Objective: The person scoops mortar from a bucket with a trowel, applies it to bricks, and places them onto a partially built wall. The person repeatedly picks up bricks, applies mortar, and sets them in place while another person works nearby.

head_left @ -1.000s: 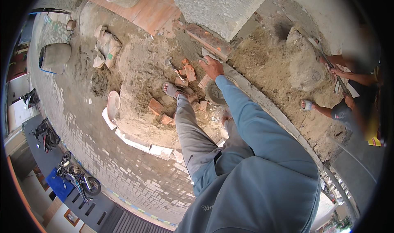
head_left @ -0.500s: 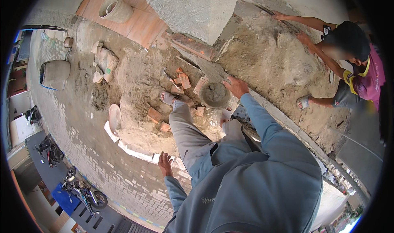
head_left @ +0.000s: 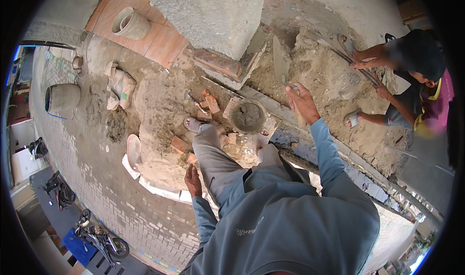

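Observation:
My right hand [head_left: 303, 103] is closed round the wooden handle of a trowel [head_left: 280, 59]. The trowel's long grey blade points away from me, over the strip of masonry and the heaped soil. Left of that hand and below it stands a round bucket [head_left: 248, 130] with grey mortar [head_left: 246, 114] in it. My left hand [head_left: 193, 182] hangs beside my left leg, fingers loosely bent, with nothing seen in it. Ahead of my left foot lie several broken red bricks [head_left: 211, 103] and a hammer-like tool [head_left: 193, 98], partly among rubble.
At right a co-worker [head_left: 416, 76] grips a long-handled tool [head_left: 346, 57] over the soil heap [head_left: 334, 76]. A rough plastered pillar [head_left: 213, 13] rises ahead. A sack [head_left: 121, 86], a pale bucket [head_left: 131, 23] and a tilted basin [head_left: 133, 149] lie leftward. Motorbikes [head_left: 99, 234] stand far left.
My right hand has lifted away from the mortar bucket to the right, bringing the trowel's blade up beyond the masonry edge. The co-worker has leaned in, hands lower on the tool.

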### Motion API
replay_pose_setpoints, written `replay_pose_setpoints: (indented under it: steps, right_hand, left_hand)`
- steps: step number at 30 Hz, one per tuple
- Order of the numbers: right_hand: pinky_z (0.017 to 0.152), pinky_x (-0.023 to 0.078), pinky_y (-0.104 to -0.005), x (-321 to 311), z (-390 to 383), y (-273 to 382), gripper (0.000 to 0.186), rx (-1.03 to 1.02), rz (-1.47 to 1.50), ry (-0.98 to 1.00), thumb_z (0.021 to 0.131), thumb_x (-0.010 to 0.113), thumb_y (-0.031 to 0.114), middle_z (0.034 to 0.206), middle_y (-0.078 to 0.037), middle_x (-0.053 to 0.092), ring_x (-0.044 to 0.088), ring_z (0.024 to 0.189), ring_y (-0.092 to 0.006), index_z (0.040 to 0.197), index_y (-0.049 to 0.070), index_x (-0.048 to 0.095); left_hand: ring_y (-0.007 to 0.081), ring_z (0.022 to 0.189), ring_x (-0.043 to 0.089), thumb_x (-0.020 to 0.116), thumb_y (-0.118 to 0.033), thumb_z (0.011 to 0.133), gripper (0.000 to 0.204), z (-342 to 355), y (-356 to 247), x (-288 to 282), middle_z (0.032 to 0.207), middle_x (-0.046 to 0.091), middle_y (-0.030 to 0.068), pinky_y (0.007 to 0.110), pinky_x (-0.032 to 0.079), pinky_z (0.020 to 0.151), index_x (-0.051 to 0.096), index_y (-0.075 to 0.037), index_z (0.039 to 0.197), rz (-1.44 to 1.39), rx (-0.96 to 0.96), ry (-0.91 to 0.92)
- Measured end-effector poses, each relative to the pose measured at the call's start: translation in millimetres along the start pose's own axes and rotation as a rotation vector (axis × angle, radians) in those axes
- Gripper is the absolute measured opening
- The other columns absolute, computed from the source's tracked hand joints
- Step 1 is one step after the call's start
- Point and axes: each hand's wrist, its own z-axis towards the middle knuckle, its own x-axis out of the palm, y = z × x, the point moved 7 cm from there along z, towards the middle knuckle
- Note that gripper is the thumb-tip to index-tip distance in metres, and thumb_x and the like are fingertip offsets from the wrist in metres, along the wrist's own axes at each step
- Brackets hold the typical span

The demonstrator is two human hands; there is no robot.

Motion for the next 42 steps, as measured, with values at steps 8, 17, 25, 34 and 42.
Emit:
replay_pose_setpoints:
  steps: [8,17,25,34,42]
  right_hand:
    - [0.047,0.037,-0.0276,105,85,-4,0.039,0.094,1.206,0.284,0.101,0.052,0.052,0.068,0.0,0.045,0.04,0.051,-0.0112,0.1,0.013,0.053]
    - [0.052,0.044,-0.0298,51,32,27,0.035,-0.048,0.766,0.102,0.104,0.05,0.046,0.073,-0.002,0.05,0.047,0.057,-0.0126,0.101,0.011,0.052]
    - [0.086,0.051,-0.0359,33,-6,81,0.035,-0.365,0.008,0.013,0.105,0.054,0.031,0.114,-0.01,0.065,0.061,0.103,-0.0195,0.126,0.004,0.049]
    - [0.089,0.048,-0.049,102,41,159,0.039,-0.733,-0.487,0.031,0.102,0.057,0.026,0.118,-0.025,0.062,0.059,0.104,-0.0442,0.129,0.0,0.05]
    - [0.099,0.043,-0.0473,124,54,164,0.037,-0.687,-0.514,0.103,0.104,0.054,0.03,0.124,-0.023,0.061,0.056,0.115,-0.0415,0.129,0.002,0.057]
  left_hand:
    - [0.017,0.097,0.063,0.062,-0.035,0.099,0.054,46,-80,38,0.106,0.067,0.0091,0.032,0.051,0.089,0.055,0.004,0.136,-0.066,0.098,0.091]
    - [0.0215,0.095,0.067,0.062,-0.042,0.099,0.064,142,-241,182,0.107,0.067,0.0161,0.034,0.058,0.08,0.053,0.011,0.134,-0.162,0.258,0.316]
    - [0.0272,0.099,0.067,0.068,-0.031,0.096,0.078,165,-297,293,0.122,0.062,0.0257,0.036,0.061,0.078,0.029,0.01,0.151,-0.227,0.215,0.294]
    - [0.024,0.093,0.069,0.065,-0.012,0.097,0.07,150,-287,305,0.126,0.06,0.0248,0.034,0.061,0.069,0.027,0.005,0.154,-0.464,0.261,0.194]
    - [0.018,0.088,0.067,0.063,-0.01,0.097,0.072,144,-287,309,0.114,0.065,0.02,0.03,0.059,0.071,0.022,0.006,0.155,-0.393,0.283,0.193]
